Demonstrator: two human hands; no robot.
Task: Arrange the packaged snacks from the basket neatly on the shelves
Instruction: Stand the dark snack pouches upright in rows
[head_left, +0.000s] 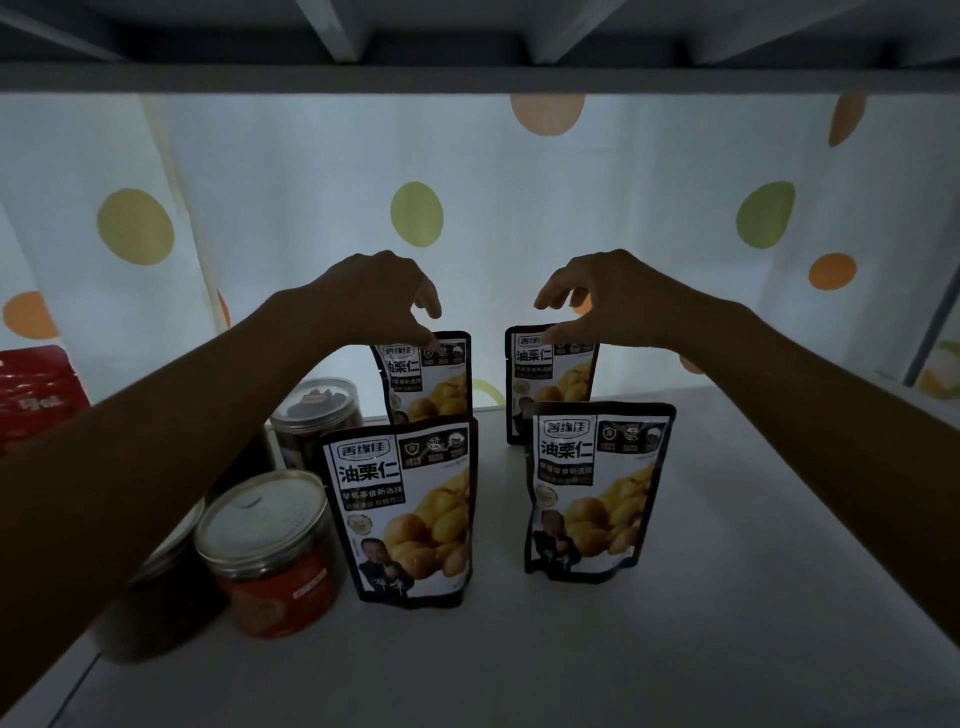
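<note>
Our left hand (379, 291) hangs in a loose claw over the back-left pouch (434, 384). The thumb lies across the pouch's top edge and the fingers curve apart above it, closed on nothing. Our right hand (613, 293) mirrors it over the back-right pouch (553, 384), thumb low against the top edge, fingers spread with light showing between them. Whether either thumb truly presses the foil, we cannot tell.

Both pouches stand upright on the white shelf (753, 545), directly beneath the hands. Nearer to us than each hand stands another of the same chestnut packs, also upright: the front-left pouch (405, 514) below our left wrist and the front-right pouch (597, 488) below our right.

Under our left forearm sit a red-labelled jar (270, 556) and, further back, a dark jar (317, 415). A red packet (36, 395) lies beyond that arm. Past both hands hangs a dotted curtain (285, 208).
</note>
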